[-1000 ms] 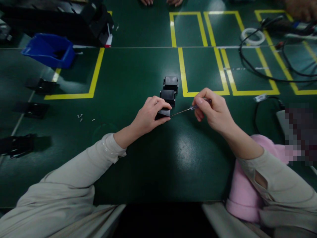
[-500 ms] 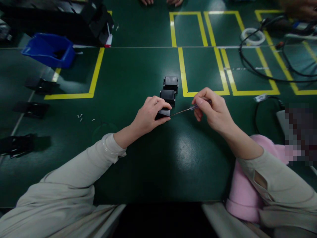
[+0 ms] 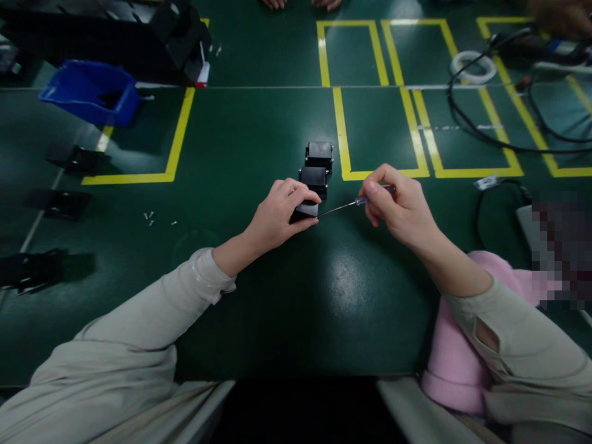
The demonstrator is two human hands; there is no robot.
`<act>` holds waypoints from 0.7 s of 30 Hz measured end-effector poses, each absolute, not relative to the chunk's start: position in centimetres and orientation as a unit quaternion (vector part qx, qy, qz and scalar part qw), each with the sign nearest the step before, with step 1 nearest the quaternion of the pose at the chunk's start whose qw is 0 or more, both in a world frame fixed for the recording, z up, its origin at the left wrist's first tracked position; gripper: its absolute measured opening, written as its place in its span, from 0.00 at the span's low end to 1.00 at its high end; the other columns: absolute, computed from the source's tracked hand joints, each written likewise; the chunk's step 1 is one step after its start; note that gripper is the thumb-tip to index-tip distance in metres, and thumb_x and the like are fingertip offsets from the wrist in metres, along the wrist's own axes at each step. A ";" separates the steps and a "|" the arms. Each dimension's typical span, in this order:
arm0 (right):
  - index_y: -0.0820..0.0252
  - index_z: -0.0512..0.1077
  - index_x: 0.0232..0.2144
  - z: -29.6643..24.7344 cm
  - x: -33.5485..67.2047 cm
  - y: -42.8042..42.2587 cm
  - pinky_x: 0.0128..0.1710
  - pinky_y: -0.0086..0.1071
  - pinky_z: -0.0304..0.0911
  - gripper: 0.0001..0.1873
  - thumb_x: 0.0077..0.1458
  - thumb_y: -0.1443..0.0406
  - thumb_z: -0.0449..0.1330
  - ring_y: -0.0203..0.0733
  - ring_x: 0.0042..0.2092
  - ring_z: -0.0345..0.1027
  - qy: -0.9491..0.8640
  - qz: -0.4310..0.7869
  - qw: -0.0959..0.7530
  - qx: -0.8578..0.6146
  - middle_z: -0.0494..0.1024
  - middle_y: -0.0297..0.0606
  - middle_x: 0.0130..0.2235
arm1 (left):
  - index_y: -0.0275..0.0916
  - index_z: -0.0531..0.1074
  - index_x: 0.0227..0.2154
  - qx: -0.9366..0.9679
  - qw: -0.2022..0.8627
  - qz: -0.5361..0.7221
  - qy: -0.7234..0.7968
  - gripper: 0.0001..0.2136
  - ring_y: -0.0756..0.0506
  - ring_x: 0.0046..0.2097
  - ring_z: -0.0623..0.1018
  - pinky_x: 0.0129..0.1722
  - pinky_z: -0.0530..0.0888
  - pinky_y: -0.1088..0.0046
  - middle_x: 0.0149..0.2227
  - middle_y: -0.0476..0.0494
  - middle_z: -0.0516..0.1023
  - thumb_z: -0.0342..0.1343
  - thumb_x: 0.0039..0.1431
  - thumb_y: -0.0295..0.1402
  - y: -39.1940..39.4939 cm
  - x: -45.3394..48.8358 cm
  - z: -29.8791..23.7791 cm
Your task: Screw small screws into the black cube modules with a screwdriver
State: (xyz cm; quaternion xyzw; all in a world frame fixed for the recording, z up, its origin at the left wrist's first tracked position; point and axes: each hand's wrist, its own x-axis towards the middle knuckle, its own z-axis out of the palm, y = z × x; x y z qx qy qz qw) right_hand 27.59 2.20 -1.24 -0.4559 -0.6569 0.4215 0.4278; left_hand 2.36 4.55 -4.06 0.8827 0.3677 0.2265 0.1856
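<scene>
My left hand (image 3: 280,213) is closed on a small black box-shaped part (image 3: 305,211), fingers over its top and thumb along its near side. Between the fingers of my right hand (image 3: 393,200) is the clear handle of a screwdriver (image 3: 361,200). Its thin shaft slants down to the left, and the tip meets the right side of the held part by my left thumb. Two similar black parts, one nearer (image 3: 313,178) and one farther (image 3: 319,153), stand in a line just behind, with small screws showing at their sides.
Several loose screws (image 3: 148,217) lie to the left. A blue bin (image 3: 92,92) and dark parts (image 3: 60,203) are at far left. Yellow tape (image 3: 345,135) marks the green table. Cables (image 3: 456,108), a white ring (image 3: 472,68) and pink cloth (image 3: 456,370) are right. Another person's hands (image 3: 300,4) show at the top.
The screwdriver handle and my right fingers have shifted very slightly. My left hand and the black parts stay in place.
</scene>
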 end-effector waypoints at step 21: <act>0.53 0.64 0.36 -1.1 27.6 2.2 0.19 0.30 0.54 0.11 0.65 0.55 0.58 0.32 0.19 0.61 -0.648 0.434 0.434 -0.452 0.65 0.24 0.18 | 0.41 0.70 0.49 0.883 0.183 0.226 0.368 0.14 0.39 0.53 0.71 0.53 0.68 0.58 0.51 0.41 0.73 0.61 0.62 0.33 4.6 2.4 -4.2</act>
